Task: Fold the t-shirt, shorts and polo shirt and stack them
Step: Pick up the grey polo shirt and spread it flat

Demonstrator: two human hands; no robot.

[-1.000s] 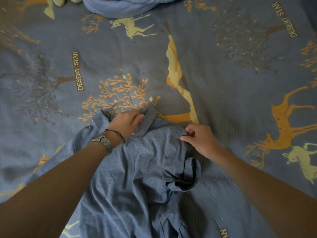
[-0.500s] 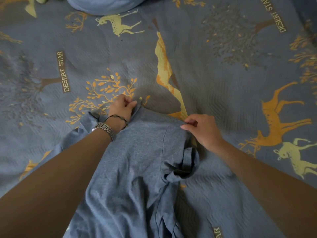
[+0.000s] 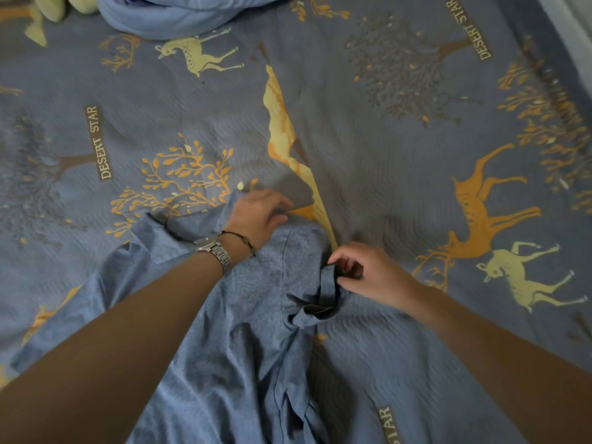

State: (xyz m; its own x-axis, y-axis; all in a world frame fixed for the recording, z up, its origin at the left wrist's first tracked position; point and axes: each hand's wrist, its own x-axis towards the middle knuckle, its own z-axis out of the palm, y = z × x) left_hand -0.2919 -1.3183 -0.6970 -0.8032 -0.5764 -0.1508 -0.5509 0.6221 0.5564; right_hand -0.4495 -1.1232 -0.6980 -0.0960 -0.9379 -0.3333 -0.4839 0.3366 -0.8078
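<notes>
A blue-grey polo shirt (image 3: 256,315) lies crumpled on the patterned bedsheet (image 3: 384,139), its neck end pointing away from me. My left hand (image 3: 256,216), with a metal watch and a thin bracelet on the wrist, rests on the shirt's far edge near the collar with its fingers stretched out to the right. My right hand (image 3: 371,277) pinches the bunched right sleeve (image 3: 320,302) between curled fingers and thumb. The left sleeve (image 3: 150,232) spreads out to the left. My forearms hide part of the shirt's body.
A bundled blue garment (image 3: 166,14) lies at the far edge of the bed, with pale green objects (image 3: 54,4) beside it at the top left. The sheet carries deer, trees and "DESERT STAR" labels. The bed's edge runs along the top right corner.
My left hand has let go of the collar and now lies flatter, further right along the far edge. My right hand has dropped from the shoulder to pinch the sleeve.
</notes>
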